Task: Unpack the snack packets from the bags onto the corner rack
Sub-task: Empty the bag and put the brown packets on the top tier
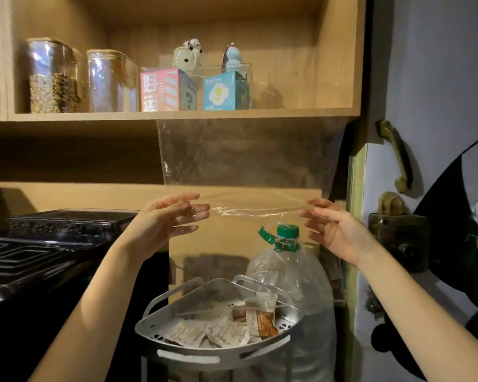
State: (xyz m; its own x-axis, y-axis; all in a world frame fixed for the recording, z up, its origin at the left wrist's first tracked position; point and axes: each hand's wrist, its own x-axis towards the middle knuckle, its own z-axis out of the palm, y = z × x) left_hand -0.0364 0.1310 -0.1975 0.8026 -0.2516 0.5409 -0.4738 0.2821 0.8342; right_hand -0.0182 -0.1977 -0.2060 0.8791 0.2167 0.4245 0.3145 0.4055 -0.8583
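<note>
Clear plastic bag [246, 158] stretched upside down — left hand [166, 219], right hand [334, 230] pinching its corners

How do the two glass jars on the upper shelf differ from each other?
The left jar is about half full of small brownish-green grains, while the right jar looks empty. The left jar appears rounder and slightly taller; the right jar shows squarer corners. Both are clear glass, stand upright side by side on the wooden shelf, and sit left of the pink box.
</note>
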